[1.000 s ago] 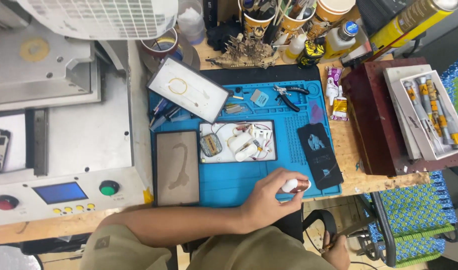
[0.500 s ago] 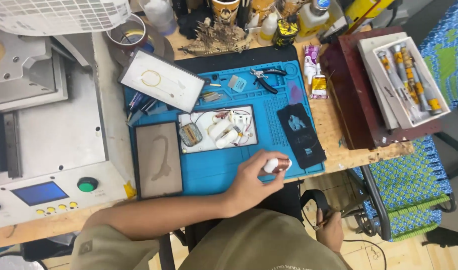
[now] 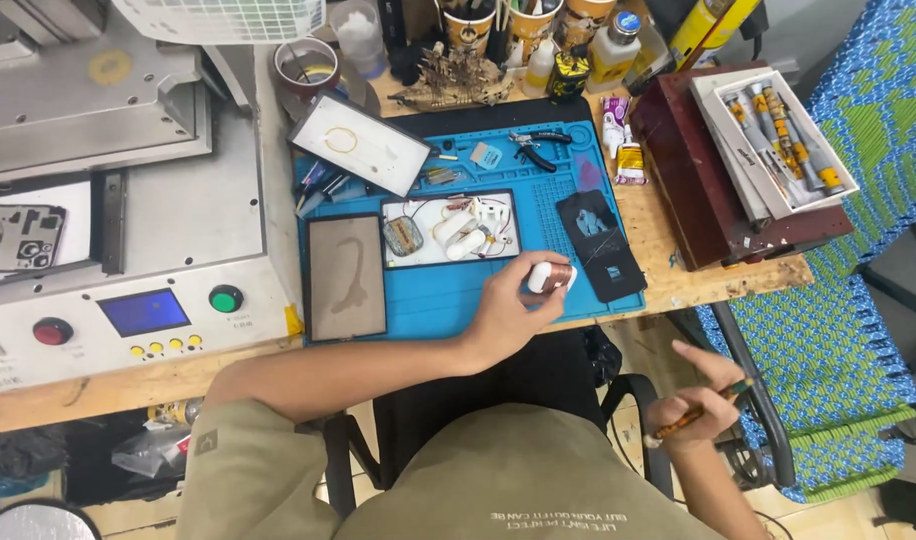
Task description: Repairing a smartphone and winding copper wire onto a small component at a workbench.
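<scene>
Small white-and-copper part held over the blue mat, tool held low at the right.

The small white-and-copper part [image 3: 549,277] sits at the centre of the frame, pinched in the left hand [image 3: 508,310] above the lower edge of the blue mat [image 3: 448,300]; the right hand [image 3: 703,400], lower right and off the bench, has its fingers closed round a thin orange-brown tool [image 3: 693,415] — tool and part are well apart, so no work on the part looks begun. Just above lies a white tray of parts [image 3: 448,230], with a brown panel [image 3: 345,277] to its left and a dark card [image 3: 598,240] to the right.
</scene>
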